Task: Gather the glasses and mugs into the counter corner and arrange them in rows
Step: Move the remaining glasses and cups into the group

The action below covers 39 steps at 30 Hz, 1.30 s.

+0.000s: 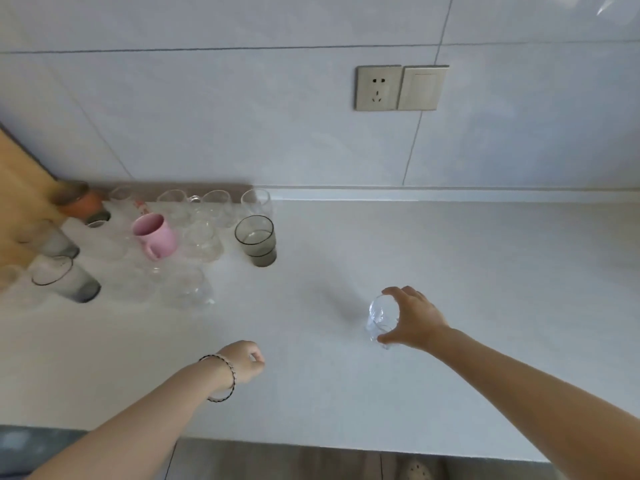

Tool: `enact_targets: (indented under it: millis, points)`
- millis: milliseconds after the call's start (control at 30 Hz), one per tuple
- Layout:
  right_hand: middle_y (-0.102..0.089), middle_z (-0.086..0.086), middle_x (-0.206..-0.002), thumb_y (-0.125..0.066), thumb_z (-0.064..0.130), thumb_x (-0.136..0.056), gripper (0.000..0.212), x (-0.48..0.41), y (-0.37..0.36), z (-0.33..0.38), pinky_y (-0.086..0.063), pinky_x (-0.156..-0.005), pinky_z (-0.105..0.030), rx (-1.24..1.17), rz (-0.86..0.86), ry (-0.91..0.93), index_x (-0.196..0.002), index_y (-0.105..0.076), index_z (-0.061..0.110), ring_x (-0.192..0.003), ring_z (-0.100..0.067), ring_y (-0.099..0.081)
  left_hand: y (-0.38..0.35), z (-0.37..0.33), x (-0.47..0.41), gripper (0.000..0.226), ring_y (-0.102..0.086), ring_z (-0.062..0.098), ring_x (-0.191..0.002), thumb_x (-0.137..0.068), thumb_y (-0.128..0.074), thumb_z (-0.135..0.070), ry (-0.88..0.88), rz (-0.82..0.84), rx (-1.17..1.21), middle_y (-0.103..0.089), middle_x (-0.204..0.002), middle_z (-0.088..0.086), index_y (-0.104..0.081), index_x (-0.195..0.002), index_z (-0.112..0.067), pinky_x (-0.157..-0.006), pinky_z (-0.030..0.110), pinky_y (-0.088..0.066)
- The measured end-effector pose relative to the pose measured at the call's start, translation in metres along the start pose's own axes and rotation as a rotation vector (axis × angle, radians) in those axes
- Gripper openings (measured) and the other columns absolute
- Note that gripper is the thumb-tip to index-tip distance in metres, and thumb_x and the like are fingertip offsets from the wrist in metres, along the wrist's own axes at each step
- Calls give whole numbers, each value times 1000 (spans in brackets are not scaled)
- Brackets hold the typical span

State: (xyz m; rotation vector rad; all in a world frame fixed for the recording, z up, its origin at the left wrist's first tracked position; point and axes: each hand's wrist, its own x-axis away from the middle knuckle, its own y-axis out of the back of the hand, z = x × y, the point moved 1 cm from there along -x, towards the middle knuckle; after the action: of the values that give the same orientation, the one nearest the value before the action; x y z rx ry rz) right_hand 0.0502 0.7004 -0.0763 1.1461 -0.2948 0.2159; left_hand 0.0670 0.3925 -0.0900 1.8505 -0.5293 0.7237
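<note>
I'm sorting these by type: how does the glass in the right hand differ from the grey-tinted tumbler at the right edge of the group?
The glass in the right hand is clear; the grey-tinted tumbler is smoky with a dark rim. The glass is gripped by the fingers, apart from the group; the tumbler stands untouched at the group's edge. Both are handleless.

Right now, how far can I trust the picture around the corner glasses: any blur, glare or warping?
Head view: the corner glasses are soft and washed out against the white counter, rims hard to separate. Head view: wide-angle warp leans the grey tumblers at the left edge outward. Head view: the clear glass in the right hand reads fairly sharp, with a faint shadow to its left.
</note>
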Motion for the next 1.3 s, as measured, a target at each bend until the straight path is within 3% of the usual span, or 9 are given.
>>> enact_targets:
  millis: [300,433,567,633,800,967,1067,1167,1300]
  points:
    - [-47,3,-129,-78,41,-62,86,-24,-48,155,-39,-100,-29,43,-17,78,-136,-37,30,-124,-16,-44,65,137,20,23,-53,15,-86,-90,-44,-20,78,-58,106,-55,-91,-1,-61,-105,-16,-70,20,-38]
    - [-45,0,-132,-78,37,-64,86,-55,-56,198,-38,-103,-31,28,-44,96,-138,-35,28,-127,-18,-42,79,164,9,11,-54,16,-84,-90,-43,-19,90,-52,144,-55,-91,0,-54,-87,-21,-63,20,-39]
    - [-45,-1,-132,-77,36,-66,86,-87,-71,225,-38,-101,-31,47,-27,88,-139,-34,26,-126,-19,-42,91,178,-1,13,-52,13,-81,-91,-42,-19,81,-51,136,-54,-85,-3,-55,-93,-20,-55,15,-37]
    - [-45,-2,-132,-77,36,-66,85,-98,-79,232,-38,-100,-30,65,-14,76,-138,-34,26,-126,-19,-43,99,184,-6,11,-51,14,-80,-91,-43,-19,87,-45,133,-53,-83,-3,-54,-90,-20,-59,17,-38]
    - [-44,1,-135,-76,42,-66,87,-110,-88,237,-36,-101,-30,76,27,58,-140,-33,26,-127,-18,-41,120,191,-22,9,-53,15,-80,-91,-45,-19,98,-71,166,-49,-71,-10,-52,-87,-21,-50,14,-34]
    - [-36,-1,-142,-74,47,-69,93,-117,-85,240,-34,-105,-33,156,100,99,-144,-25,24,-132,-20,-36,139,192,-37,13,-54,15,-84,-89,-47,-20,108,-87,172,-54,-81,-5,-58,-94,-18,-53,13,-36]
    - [-40,-1,-141,-67,47,-78,74,-124,-72,254,-33,-106,-33,160,91,180,-140,-34,24,-131,-20,-39,158,188,-43,23,-51,14,-84,-89,-48,-22,80,-99,140,-54,-90,-3,-61,-107,-15,-57,16,-38]
    - [-51,-2,-132,-59,39,-86,48,-139,-50,280,-40,-100,-29,103,123,258,-130,-49,23,-122,-19,-49,188,189,-45,22,-57,16,-96,-89,-51,-22,50,-182,146,-59,-102,-1,-62,-107,-15,-77,19,-40]
    - [-60,-3,-122,-59,32,-88,37,-168,-27,331,-42,-96,-29,95,174,338,-123,-56,18,-114,-19,-55,241,206,-49,21,-59,21,-106,-90,-51,-19,42,-335,166,-65,-113,7,-64,-104,-11,-79,19,-38]
